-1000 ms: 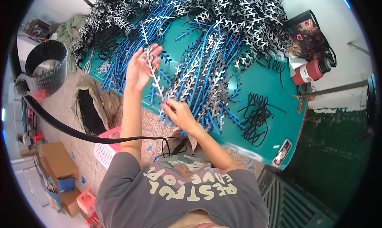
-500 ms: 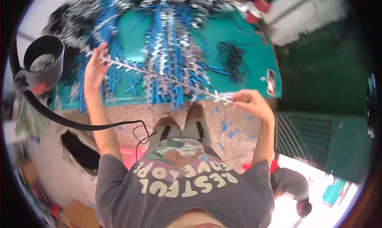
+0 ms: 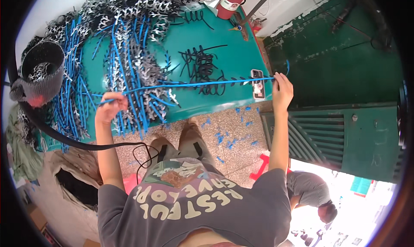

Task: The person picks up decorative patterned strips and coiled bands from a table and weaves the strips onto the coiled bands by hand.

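A long blue strip with small dark leaf shapes along it [image 3: 198, 83] stretches nearly straight between my hands, above the green table [image 3: 233, 96]. My left hand [image 3: 112, 107] is closed on its left part, and a short blue end sticks out beyond the fingers. My right hand [image 3: 282, 91] pinches the other end, with a bit of blue curling up past the fingertips. Under and beside my left hand lies a bundle of blue strips and silver-grey leafy strips [image 3: 125, 61]. A phone [image 3: 257, 89] lies on the table just left of my right hand.
Curly black strips [image 3: 200, 66] lie mid-table. A red bottle [image 3: 231, 3] stands at the back. At left, a dark ribbed cup [image 3: 45, 81] sits on a black curved arm [image 3: 64, 139]. Blue scraps [image 3: 224, 139] litter the floor. Another person [image 3: 310, 188] bends at lower right.
Earlier a silvery leafy strip hung slanting between my hands; now a blue length shows there, nearly level. My right hand has risen and my left has lowered. The view has shifted right.
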`<state>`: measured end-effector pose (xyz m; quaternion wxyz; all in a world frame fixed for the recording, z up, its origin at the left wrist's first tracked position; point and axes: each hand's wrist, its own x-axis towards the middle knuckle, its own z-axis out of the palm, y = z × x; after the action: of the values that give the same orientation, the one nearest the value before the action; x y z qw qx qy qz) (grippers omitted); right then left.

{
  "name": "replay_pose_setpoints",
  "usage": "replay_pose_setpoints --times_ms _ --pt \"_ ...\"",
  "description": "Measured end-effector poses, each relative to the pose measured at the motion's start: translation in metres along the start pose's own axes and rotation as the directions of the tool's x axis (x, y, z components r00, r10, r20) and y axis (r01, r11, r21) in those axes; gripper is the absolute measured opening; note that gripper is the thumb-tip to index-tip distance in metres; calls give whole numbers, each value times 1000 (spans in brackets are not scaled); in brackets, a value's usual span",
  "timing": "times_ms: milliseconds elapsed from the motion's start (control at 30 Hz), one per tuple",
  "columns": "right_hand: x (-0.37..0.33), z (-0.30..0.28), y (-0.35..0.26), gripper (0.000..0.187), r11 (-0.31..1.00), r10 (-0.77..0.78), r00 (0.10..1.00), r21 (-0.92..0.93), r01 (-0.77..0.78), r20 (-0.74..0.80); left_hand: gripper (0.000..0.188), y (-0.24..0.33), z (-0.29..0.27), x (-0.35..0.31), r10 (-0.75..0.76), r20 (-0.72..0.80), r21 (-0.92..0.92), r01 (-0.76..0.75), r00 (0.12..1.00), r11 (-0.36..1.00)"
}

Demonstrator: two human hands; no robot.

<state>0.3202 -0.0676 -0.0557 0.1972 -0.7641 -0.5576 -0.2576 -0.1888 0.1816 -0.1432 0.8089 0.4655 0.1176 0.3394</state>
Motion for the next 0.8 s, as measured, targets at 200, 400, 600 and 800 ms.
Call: replay_pose_setpoints --times_ms 200,400,600,800 --pt "-74 109 86 41 976 216 966 -22 -216 143 62 -48 81 50 -631 154 116 620 760 776" --pt "-54 88 -83 27 564 67 899 727 -393 434 30 -89 135 62 -761 63 428 671 646 605" --pt "-73 75 -193 26 603 -462 724 780 -168 513 22 -89 166 27 -569 -155 459 569 808 683" --pt "-74 69 -184 13 556 -390 879 831 -14 276 23 -83 173 -20 -391 -572 189 580 721 792"
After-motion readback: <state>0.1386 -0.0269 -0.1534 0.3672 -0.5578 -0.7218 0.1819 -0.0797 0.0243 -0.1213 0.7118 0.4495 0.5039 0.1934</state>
